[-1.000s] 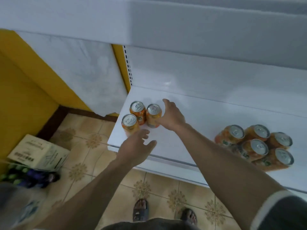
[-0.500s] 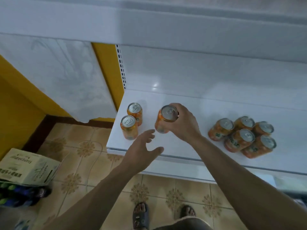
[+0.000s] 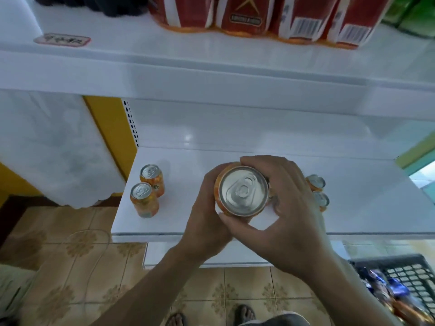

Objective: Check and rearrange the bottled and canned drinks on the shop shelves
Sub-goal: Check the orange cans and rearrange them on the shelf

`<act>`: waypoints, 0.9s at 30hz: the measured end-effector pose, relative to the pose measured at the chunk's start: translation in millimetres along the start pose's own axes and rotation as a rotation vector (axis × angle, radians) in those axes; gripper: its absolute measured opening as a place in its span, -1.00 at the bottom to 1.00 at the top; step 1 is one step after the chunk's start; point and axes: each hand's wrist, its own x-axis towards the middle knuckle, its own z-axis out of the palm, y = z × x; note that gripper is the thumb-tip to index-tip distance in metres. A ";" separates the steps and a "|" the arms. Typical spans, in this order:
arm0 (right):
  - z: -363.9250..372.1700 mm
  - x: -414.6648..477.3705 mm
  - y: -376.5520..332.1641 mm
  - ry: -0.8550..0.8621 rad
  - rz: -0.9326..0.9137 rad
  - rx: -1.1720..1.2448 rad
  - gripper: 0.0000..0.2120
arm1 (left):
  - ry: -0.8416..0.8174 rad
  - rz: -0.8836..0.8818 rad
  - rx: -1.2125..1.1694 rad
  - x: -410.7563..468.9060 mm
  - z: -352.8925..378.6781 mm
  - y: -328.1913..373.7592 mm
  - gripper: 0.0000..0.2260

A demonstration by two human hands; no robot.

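An orange drink can [image 3: 242,190] with a silver top is held upright close to the camera, above the white lower shelf [image 3: 188,222]. My left hand [image 3: 207,222] grips it from the left and below. My right hand [image 3: 289,208] wraps it from the right and top. Two more orange cans [image 3: 147,192] stand upright at the shelf's left end. Behind my right hand, a group of orange cans [image 3: 317,191] lies mostly hidden; only two tops show.
The upper shelf [image 3: 211,74] carries red-labelled packs [image 3: 259,17] and a price tag [image 3: 62,40]. A black plastic crate [image 3: 404,285] with packets sits on the tiled floor at lower right. A yellow wall and white sheet are at left. My sandalled feet show at the bottom.
My right hand lifted one can off the left group and raised it toward the camera. My left hand came up and took hold of it too. The view tilted upward.
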 end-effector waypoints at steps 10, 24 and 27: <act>-2.1 -8.5 41.3 0.138 1.016 1.179 -0.51 | 0.026 0.139 0.043 -1.5 5.6 21.7 -0.24; 23.1 -19.7 48.2 -0.082 1.277 1.743 -0.64 | -0.072 0.227 0.051 4.6 24.2 48.7 -0.20; 21.6 -21.3 52.0 -0.062 1.214 1.746 -0.59 | -0.078 0.202 0.068 4.2 23.0 52.3 -0.22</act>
